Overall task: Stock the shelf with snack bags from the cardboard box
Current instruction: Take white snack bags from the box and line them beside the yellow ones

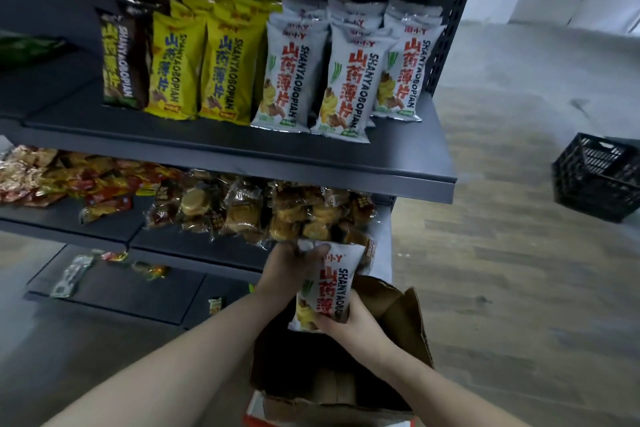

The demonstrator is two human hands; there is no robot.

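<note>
Two hands hiding white bag edges

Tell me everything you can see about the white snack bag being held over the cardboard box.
The white snack bag is a glossy, pillow-shaped plastic packet with red Chinese characters, dark "SHANYAOBOPIAN" lettering and pictured yellow chips. It is upright, slightly tilted, above the open cardboard box. The left hand grips its top left corner; the right hand holds its lower right edge. It matches the white bags on the upper shelf.

Grey floor (black crate)
</note>
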